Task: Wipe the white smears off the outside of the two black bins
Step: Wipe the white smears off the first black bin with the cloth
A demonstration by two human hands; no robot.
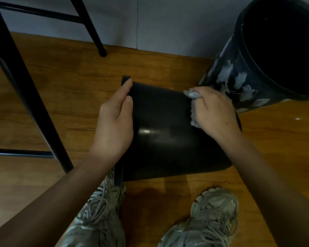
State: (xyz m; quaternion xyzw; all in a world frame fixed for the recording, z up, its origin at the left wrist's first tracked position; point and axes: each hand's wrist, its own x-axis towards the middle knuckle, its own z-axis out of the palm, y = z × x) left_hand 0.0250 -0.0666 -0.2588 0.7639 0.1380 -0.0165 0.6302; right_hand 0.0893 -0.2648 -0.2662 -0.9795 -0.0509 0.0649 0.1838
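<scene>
The near bin (168, 132) lies on its side on the wooden floor (61, 97) at the centre of view, just above the person's shoes (209, 220). The left hand (114, 122) steadies it at nine o'clock, thumb and fingers curled round the rim. The right hand (214, 111), at three o'clock, is bunched round a grey cloth (193, 97) pressed to the bin's wall. The wall facing up looks clean, so this bin seems nearly done. The second bin (239, 75), tilted at two o'clock, carries heavy white smears. The next move probably calls for rolling the near bin to check its hidden side, then shifting to the smeared one.
</scene>
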